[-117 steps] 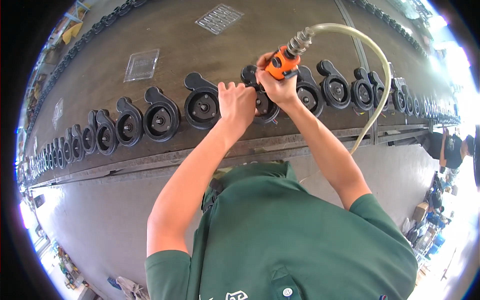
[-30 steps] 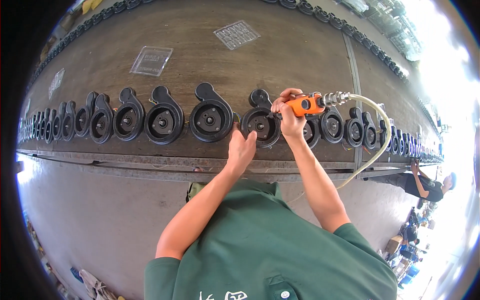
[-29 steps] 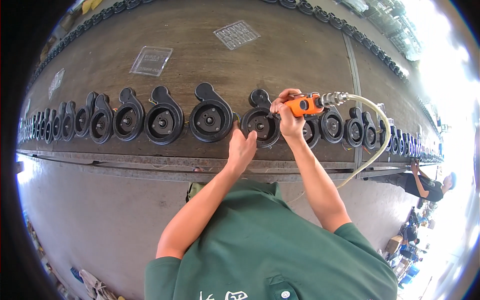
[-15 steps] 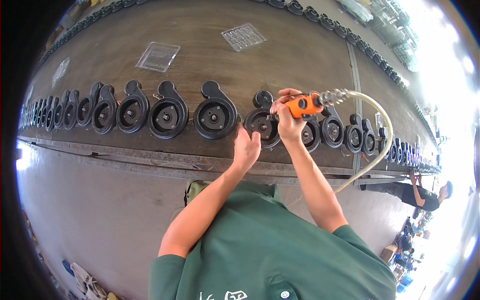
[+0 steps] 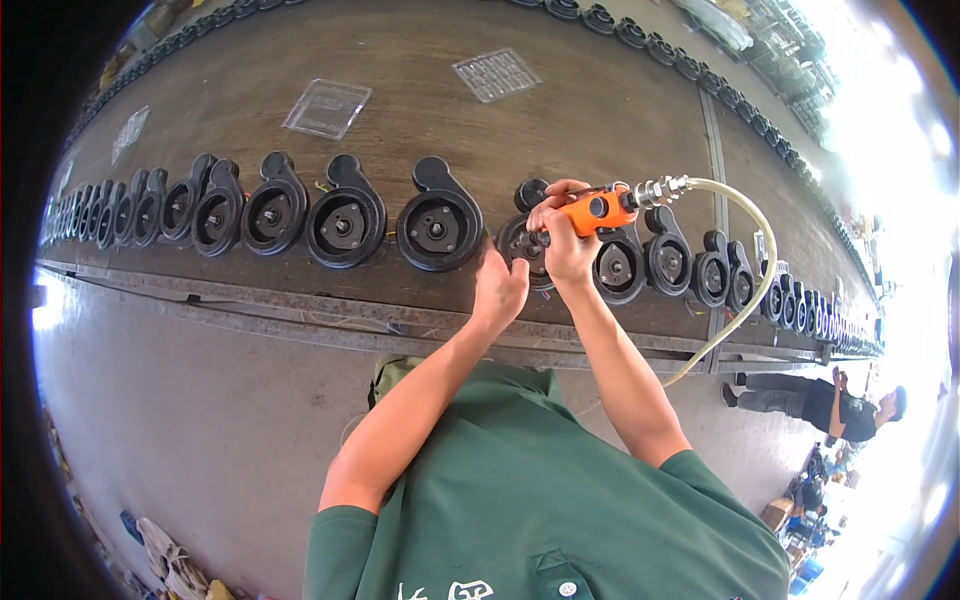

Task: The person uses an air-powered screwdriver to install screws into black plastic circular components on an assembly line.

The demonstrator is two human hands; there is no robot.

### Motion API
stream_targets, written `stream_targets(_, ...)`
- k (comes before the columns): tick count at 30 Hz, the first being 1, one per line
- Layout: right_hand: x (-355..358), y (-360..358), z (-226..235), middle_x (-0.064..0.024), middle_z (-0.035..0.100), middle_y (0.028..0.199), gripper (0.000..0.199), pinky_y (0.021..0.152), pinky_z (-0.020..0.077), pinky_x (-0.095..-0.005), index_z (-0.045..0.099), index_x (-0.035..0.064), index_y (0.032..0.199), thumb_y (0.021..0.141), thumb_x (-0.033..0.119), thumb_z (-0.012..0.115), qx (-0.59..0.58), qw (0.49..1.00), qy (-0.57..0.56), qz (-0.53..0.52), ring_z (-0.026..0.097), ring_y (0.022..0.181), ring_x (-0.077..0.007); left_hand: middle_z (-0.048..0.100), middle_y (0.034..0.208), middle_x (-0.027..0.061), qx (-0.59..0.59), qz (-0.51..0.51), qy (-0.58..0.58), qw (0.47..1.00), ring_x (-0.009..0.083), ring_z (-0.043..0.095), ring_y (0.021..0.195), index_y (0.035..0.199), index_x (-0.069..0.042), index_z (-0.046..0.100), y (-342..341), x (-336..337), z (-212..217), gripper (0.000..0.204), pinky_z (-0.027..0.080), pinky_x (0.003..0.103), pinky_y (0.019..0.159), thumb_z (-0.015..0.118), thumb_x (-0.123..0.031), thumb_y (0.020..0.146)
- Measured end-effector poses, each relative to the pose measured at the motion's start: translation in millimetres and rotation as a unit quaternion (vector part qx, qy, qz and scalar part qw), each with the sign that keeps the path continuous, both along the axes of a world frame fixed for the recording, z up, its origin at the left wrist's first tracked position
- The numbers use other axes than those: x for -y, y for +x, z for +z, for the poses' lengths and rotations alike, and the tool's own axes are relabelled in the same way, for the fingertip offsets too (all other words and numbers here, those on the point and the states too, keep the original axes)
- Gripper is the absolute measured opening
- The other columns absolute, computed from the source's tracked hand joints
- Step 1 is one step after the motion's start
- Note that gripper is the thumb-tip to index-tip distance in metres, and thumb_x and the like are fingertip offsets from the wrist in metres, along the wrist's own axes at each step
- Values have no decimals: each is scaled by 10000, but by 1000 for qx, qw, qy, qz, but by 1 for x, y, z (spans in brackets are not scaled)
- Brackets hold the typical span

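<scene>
My right hand (image 5: 565,240) is wrapped round an orange air tool (image 5: 598,208), a metal fitting and clear hose at its right end. The tool's dark front end points left, over the middle of a round black blower housing (image 5: 515,238). My fingers and the tool hide much of that housing, and I cannot see exactly where the tip touches. At the housing's lower left edge, my left hand (image 5: 500,295) is closed with the thumb up, gripping its rim; its fingertips are partly hidden.
Similar black housings (image 5: 437,230) stand in a long row along the near edge of the brown table (image 5: 400,110). Clear plastic trays (image 5: 328,108) lie farther back. The hose (image 5: 768,250) loops down at the right. Another person (image 5: 850,410) stands far right.
My right hand has brought the air tool left, its front end now over the housing's middle. My left hand stays at the rim. The view has shifted slightly; the other person has changed position.
</scene>
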State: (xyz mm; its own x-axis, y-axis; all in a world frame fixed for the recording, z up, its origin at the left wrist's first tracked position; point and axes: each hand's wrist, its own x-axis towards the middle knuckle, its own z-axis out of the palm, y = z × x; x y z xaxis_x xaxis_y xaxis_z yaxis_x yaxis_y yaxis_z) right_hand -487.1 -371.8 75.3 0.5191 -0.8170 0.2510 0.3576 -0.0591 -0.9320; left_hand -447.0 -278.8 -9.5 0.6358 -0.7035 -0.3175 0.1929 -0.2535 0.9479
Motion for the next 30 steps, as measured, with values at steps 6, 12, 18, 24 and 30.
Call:
stream_targets(6, -2, 4, -1, -63, 556, 744, 223, 667, 500, -324, 505, -13, 1090, 867, -25, 492, 2, 1000, -3, 8, 546, 659, -156, 604, 1094, 387, -8, 0, 6, 1000, 528, 599, 1069, 1291, 115, 405, 1, 0, 3, 525, 484, 513, 930, 576, -161, 878)
stream_targets(12, -5, 3, 0, -49, 548, 751, 198, 664, 491, -316, 498, 15, 1064, 871, -25, 498, -17, 999, -3, 35, 545, 672, -146, 600, 1123, 390, 26, 7, -13, 1000, 529, 587, 1099, 1350, 109, 375, 0, 0, -10, 581, 466, 506, 975, 576, -157, 875)
stream_targets(18, -10, 6, -13, -40, 593, 807, 159, 639, 487, -269, 587, 0, 928, 781, -34, 636, -22, 998, -5, 54, 576, 706, -105, 601, 1180, 384, -23, -12, 39, 999, 514, 582, 1150, 1408, 95, 345, 0, -2, 3, 633, 465, 497, 1006, 576, -173, 883)
stream_targets(24, -7, 7, -19, -54, 612, 829, 183, 640, 501, -266, 583, -4, 942, 772, -48, 633, -30, 999, -13, 37, 595, 715, -114, 614, 1184, 376, -23, -14, 68, 997, 510, 597, 1135, 1463, 73, 296, 0, -2, 18, 687, 468, 509, 1002, 574, -189, 892)
stream_targets(30, -11, 13, -6, -60, 630, 840, 214, 634, 508, -247, 574, -34, 996, 787, -39, 620, -13, 999, -39, 14, 597, 688, -96, 633, 1132, 369, -13, 3, 80, 997, 510, 610, 1105, 1390, 69, 363, -4, 1, 11, 597, 472, 520, 988, 558, -197, 892)
